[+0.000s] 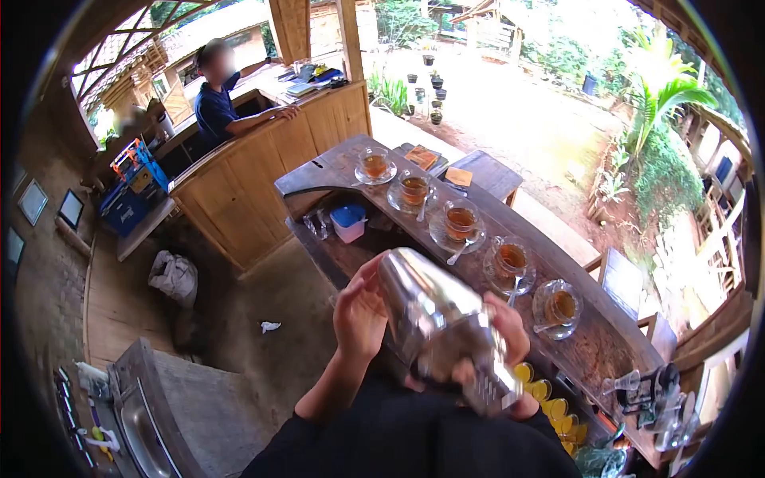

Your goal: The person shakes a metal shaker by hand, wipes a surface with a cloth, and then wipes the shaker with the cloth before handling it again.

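A shiny metal cocktail shaker [434, 303] is tilted in front of my chest, its narrow capped end pointing down toward me. My left hand [362, 315] is wrapped against its wide end. Around the narrower end closes my right hand [510, 331], with part of it hidden behind the metal. Beyond the shaker, several glass cups of amber tea stand on glass saucers with spoons along the dark wooden counter [351, 163]; one cup [460, 221] is just past the shaker, another cup [560, 305] is near my right hand.
A blue-lidded container [348, 221] sits on the counter's lower shelf. Yellow cups [558, 410] stand low at right, near glassware [677, 406]. A person [219, 95] leans at a wooden bar [255, 183] on the far left. A metal sink [143, 426] is at lower left.
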Available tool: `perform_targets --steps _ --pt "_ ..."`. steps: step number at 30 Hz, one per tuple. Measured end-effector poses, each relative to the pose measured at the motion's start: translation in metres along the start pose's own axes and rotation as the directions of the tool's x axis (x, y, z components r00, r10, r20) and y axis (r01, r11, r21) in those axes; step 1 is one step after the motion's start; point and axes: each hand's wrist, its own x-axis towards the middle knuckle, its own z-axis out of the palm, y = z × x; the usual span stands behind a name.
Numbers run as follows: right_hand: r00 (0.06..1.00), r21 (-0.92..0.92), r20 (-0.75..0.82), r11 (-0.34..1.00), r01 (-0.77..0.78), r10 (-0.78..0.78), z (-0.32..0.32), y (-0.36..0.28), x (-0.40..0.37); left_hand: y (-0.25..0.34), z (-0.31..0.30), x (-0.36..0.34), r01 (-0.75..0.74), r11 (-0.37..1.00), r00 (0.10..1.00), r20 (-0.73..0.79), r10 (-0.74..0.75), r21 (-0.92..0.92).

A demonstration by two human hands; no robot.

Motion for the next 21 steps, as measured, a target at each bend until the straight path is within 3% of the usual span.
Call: perform_targets --steps 1,3,4,5,7,8,9,10,11,12,13,15,17,18,19,20,21 --pt "0.937 -0.008 -0.339 0.996 0.093 -0.090 0.025 0.002 -0.018 0.004 0.006 -0.004 0.001 0.999 0.999 -0.051 0.000 0.032" --pt "0.979 0.251 -0.025 0.946 0.204 -0.204 0.019 0.018 -0.016 0.007 0.000 -0.002 0.044 0.999 0.982 -0.183 -0.041 0.016" --pt "0.848 0.173 0.528 0.984 -0.052 -0.048 -0.010 0.024 0.000 0.006 -0.015 0.002 0.103 0.994 0.941 -0.318 -0.111 -0.043" --pt "0.953 0.379 0.178 0.911 0.164 -0.245 0.025 0.031 -0.009 0.007 -0.023 0.008 0.086 0.995 0.961 -0.259 -0.097 -0.055" --pt "0.868 0.215 0.495 0.975 -0.065 -0.051 -0.009 0.023 -0.002 0.008 -0.023 -0.004 0.079 0.995 0.979 -0.183 -0.088 -0.057" --pt "0.935 0.231 0.329 0.972 0.054 -0.131 -0.010 0.015 -0.004 0.010 -0.015 -0.009 0.082 0.995 0.988 -0.129 -0.088 -0.053" --pt "0.916 0.305 -0.072 0.866 0.397 -0.395 0.012 0.024 -0.012 0.009 -0.010 -0.015 0.086 0.995 0.992 -0.085 -0.090 -0.053" --pt "0.926 0.291 -0.178 0.881 0.374 -0.334 0.028 0.023 -0.018 0.008 -0.006 -0.016 0.083 0.994 0.995 -0.054 -0.087 -0.074" --pt "0.921 0.280 -0.284 0.896 0.346 -0.267 0.038 0.018 -0.020 0.004 -0.012 -0.015 0.105 0.991 0.986 -0.120 -0.114 -0.077" --pt "0.769 -0.054 0.592 0.940 0.337 -0.241 -0.021 -0.002 0.021 -0.003 -0.020 -0.013 0.111 0.989 0.953 -0.272 -0.135 -0.102" --pt "0.920 0.123 0.391 0.992 -0.023 -0.028 0.006 0.016 -0.003 -0.012 -0.033 -0.009 0.112 0.986 0.898 -0.411 -0.155 -0.127" --pt "0.890 0.128 0.438 0.971 -0.203 0.128 0.001 0.008 -0.004 -0.007 -0.026 -0.009 0.078 0.977 0.920 -0.364 -0.146 -0.197" --pt "0.962 0.349 0.254 0.937 0.001 -0.096 -0.011 0.009 -0.012 0.001 0.004 -0.022 0.107 0.992 0.930 -0.345 -0.125 -0.071" --pt "0.911 0.248 -0.229 0.884 0.396 -0.344 0.024 0.010 -0.015 0.000 0.010 -0.026 0.076 0.995 0.958 -0.271 -0.089 -0.057" --pt "0.908 0.329 -0.265 0.855 0.401 -0.324 0.024 0.009 -0.014 -0.005 0.001 -0.027 0.075 0.996 0.957 -0.278 -0.088 -0.057" --pt "0.974 0.239 0.109 0.956 0.170 -0.200 -0.001 0.015 -0.023 -0.013 -0.016 -0.025 0.081 0.995 0.946 -0.309 -0.096 -0.061" --pt "0.895 0.063 0.446 0.998 -0.022 -0.009 -0.020 0.014 -0.022 -0.011 -0.015 -0.021 0.086 0.994 0.937 -0.335 -0.103 -0.065"
